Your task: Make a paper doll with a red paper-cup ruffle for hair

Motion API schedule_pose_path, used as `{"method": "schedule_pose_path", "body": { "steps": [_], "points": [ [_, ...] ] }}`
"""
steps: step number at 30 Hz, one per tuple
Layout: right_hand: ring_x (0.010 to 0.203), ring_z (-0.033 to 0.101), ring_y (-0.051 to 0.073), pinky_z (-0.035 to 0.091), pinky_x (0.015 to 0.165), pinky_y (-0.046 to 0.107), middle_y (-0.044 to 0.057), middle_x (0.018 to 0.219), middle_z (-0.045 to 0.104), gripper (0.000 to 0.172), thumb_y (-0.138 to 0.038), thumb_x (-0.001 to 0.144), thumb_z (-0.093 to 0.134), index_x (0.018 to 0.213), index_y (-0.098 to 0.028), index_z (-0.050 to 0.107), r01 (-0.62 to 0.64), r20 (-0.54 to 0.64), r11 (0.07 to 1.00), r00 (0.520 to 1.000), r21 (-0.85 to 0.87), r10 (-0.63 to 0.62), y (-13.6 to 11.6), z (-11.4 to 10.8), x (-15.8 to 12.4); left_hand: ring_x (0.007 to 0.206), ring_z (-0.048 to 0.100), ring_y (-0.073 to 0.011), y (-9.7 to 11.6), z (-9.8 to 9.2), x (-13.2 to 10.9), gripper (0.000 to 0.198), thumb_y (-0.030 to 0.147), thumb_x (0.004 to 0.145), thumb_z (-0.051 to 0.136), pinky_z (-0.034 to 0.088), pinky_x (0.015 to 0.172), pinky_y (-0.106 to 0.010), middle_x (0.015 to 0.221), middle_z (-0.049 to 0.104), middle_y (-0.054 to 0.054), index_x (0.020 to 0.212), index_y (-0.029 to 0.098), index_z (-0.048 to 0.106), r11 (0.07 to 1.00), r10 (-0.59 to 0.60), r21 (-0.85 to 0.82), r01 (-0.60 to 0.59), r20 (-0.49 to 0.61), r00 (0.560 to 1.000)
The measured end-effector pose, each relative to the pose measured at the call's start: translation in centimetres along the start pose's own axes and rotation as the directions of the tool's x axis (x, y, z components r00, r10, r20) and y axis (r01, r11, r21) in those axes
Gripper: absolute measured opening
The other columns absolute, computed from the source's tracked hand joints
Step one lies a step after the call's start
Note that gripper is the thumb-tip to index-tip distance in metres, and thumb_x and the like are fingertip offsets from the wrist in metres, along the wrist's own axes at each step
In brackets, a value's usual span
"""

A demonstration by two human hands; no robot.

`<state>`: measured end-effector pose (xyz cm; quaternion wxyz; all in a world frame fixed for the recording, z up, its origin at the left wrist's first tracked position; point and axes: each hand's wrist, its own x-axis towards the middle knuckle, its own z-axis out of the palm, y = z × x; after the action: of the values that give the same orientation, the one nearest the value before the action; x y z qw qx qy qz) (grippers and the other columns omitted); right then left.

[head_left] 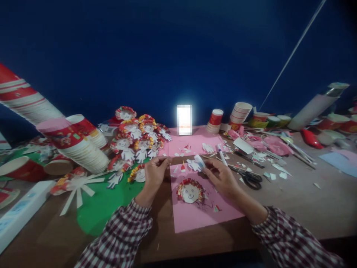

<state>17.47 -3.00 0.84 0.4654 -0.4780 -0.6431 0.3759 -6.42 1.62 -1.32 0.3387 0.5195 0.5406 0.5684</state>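
My right hand (223, 178) is closed round a small white glue tube (199, 162), held over the pink sheet. Beside the tube lies a white paper body cutout (191, 165). My left hand (155, 173) is at the sheet's left edge, thumb and finger pinched together; anything between them is too small to make out. Below, on the pink sheet (186, 219), rests a round smiling paper face (190, 193) with a red and yellow curled mane. A small red paper scrap (183, 167) lies near the cutout, and another piece (216, 209) is lower right.
Black scissors (251, 179), a marker (221, 154) and paper scraps lie to the right. Several finished maned figures (141, 139) are piled on green paper (97, 212) at left. Stacked paper cups (80, 149) lean there. More cups (240, 113) stand at the back; a bright, blurred-out rectangle (184, 119) is centred.
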Motion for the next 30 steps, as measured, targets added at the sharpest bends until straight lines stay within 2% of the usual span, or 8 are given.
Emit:
{"method": "schedule_pose_path", "body": {
  "steps": [4,9,12,17,21,27,30],
  "points": [
    [0.081,0.070,0.020,0.060,0.075,0.036,0.009,0.099,0.070,0.027,-0.036,0.087,0.061,0.107,-0.018,0.064,-0.035,0.008,0.999,0.999,0.030,0.035,-0.01,0.13,-0.04,0.055,0.057,-0.0119,0.29,-0.17,-0.09,0.022,0.036,0.068,0.075,0.043,0.053,-0.021,0.060,0.066,-0.001,0.068,0.015,0.070,0.997,0.032,0.068,-0.033,0.003,0.999],
    [0.084,0.070,0.020,0.060,0.077,0.037,0.009,0.101,0.070,0.028,-0.037,0.087,0.061,0.106,-0.018,0.064,-0.017,0.005,1.000,1.000,0.016,0.017,0.05,0.07,-0.05,0.054,0.055,-0.0108,0.38,-0.21,-0.08,0.020,0.034,0.068,0.074,0.041,0.053,-0.020,0.057,0.064,0.001,0.064,0.015,0.068,0.994,0.051,0.097,-0.049,-0.019,0.999],
    [0.083,0.070,0.020,0.060,0.077,0.036,0.009,0.101,0.070,0.028,-0.037,0.087,0.061,0.108,-0.018,0.064,-0.033,0.011,0.999,0.999,0.038,0.032,0.17,0.06,-0.08,0.056,0.059,-0.0124,0.19,-0.05,-0.09,0.020,0.035,0.071,0.071,0.045,0.055,-0.022,0.060,0.067,0.000,0.072,0.015,0.071,0.996,0.047,0.078,-0.045,-0.019,0.999],
    [0.084,0.070,0.020,0.059,0.076,0.035,0.009,0.101,0.070,0.028,-0.038,0.087,0.061,0.107,-0.019,0.063,-0.039,0.025,0.999,0.999,0.037,0.038,0.32,0.09,-0.06,0.074,0.069,-0.0181,-0.06,0.23,-0.29,0.028,0.040,0.080,0.063,0.055,0.069,-0.029,0.082,0.074,-0.006,0.089,0.015,0.072,0.997,0.064,0.033,-0.065,0.029,0.998],
    [0.083,0.070,0.020,0.059,0.077,0.037,0.008,0.100,0.070,0.028,-0.040,0.086,0.061,0.106,-0.020,0.064,-0.039,0.024,0.999,0.999,0.038,0.038,0.35,0.12,0.00,0.083,0.070,-0.0203,-0.12,0.17,-0.32,0.029,0.040,0.083,0.059,0.057,0.075,-0.031,0.092,0.074,-0.009,0.094,0.016,0.072,0.994,0.102,0.027,-0.103,0.059,0.993],
    [0.086,0.070,0.020,0.059,0.077,0.037,0.009,0.101,0.070,0.028,-0.039,0.087,0.061,0.107,-0.020,0.064,-0.022,0.020,0.999,1.000,0.044,0.021,0.29,0.11,-0.10,0.090,0.069,-0.0209,-0.30,0.08,-0.09,0.034,0.039,0.086,0.057,0.057,0.080,-0.033,0.107,0.071,-0.011,0.109,0.016,0.067,0.988,0.147,0.039,-0.148,0.032,0.989],
    [0.084,0.070,0.021,0.059,0.075,0.037,0.009,0.100,0.070,0.028,-0.039,0.087,0.061,0.107,-0.019,0.064,-0.029,0.016,0.998,0.999,0.050,0.028,0.25,0.13,-0.14,0.088,0.070,-0.0202,-0.13,0.17,-0.15,0.035,0.039,0.085,0.059,0.057,0.079,-0.032,0.104,0.072,-0.011,0.110,0.015,0.065,0.991,0.129,0.017,-0.130,0.031,0.991]
  ]
}}
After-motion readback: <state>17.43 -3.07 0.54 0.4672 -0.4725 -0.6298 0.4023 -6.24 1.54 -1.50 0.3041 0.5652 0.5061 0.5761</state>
